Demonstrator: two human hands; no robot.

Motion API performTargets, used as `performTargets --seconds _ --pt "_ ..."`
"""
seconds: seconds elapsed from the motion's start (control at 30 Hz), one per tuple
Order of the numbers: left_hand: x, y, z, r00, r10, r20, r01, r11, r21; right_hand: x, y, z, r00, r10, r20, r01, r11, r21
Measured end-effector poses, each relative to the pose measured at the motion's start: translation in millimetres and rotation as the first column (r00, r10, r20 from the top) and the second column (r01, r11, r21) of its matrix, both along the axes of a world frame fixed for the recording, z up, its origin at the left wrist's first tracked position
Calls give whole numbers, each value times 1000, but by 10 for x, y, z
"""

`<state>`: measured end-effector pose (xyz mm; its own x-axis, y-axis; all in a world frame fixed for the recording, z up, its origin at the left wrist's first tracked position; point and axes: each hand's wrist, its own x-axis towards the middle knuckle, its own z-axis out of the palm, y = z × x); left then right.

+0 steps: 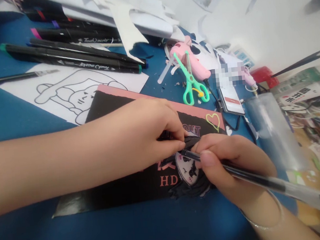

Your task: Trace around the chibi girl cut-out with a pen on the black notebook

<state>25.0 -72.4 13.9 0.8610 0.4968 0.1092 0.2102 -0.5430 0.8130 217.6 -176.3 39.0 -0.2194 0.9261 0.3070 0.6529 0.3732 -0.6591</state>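
A small paper cutout (188,170) of a cartoon face with dark hair lies over a black and pink printed pad (121,188) with lettering on its cover. My left hand (160,123) reaches in from the left, thumb and forefinger pinched at the top edge of the cutout. In my right hand (228,158) is a pen (256,180), gripped near its tip, which points at the cutout's upper part beside my left fingertips. Part of the cutout is hidden behind my fingers.
Several black markers (86,61) and a line drawing (75,92) lie at the upper left. Beyond the pad are green scissors (190,83), a pink glue gun (190,58) and a phone (231,100). A translucent cylinder (276,131) stands at the right, near assorted clutter.
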Motion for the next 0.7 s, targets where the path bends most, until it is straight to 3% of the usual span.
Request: performTargets --seconds 0.1,0.3,0.7 --pt "-5 -3 11 1000 -5 -4 5 1000 3 -1 6 -24 998 55 -29 -53 997 51" --pt "-12 -13 10 1000 -4 -2 4 1000 -1 -26 -12 -92 995 21 -102 -8 993 120" --pt "10 3 0 1000 -19 20 18 999 38 -40 -64 -127 994 -55 -98 66 991 112"
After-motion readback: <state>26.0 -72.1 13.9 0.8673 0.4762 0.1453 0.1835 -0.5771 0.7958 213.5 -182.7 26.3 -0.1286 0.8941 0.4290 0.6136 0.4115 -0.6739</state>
